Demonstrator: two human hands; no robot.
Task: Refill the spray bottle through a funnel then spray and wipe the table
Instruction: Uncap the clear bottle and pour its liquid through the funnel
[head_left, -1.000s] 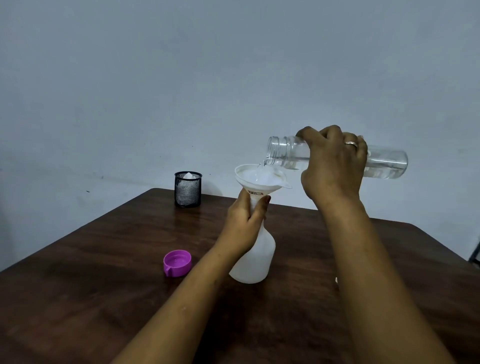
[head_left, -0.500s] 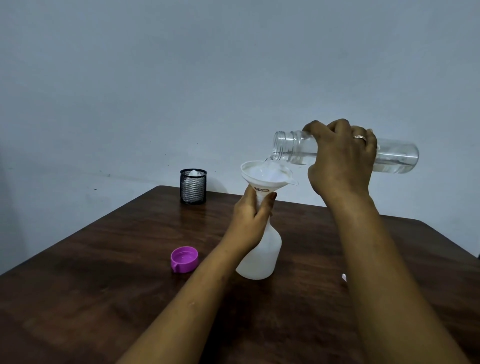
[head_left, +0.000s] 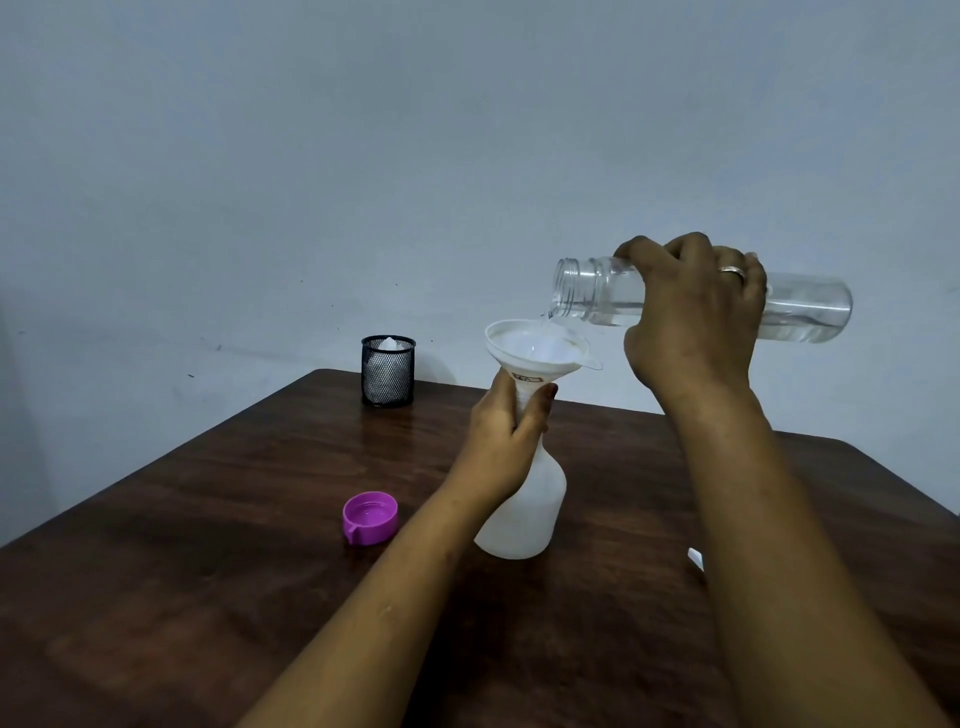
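Wooden table (head_left: 208, 597), purple cap (head_left: 370, 518) near spray bottle (head_left: 524, 519), mesh cup (head_left: 388, 371) behind

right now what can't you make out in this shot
Head view only:
- Spray bottle neck and funnel stem: covered by the left hand gripping there.
- Fill level in the spray bottle: cloudy plastic hides it.
- Middle of the water bottle: wrapped by the right hand.
- White scrap on the table: mostly behind the right forearm.
- White thing in the mesh cup: too small to identify.

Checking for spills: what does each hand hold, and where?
Left hand grips the spray bottle at the neck, below the funnel; right hand grips the clear bottle mid-body.
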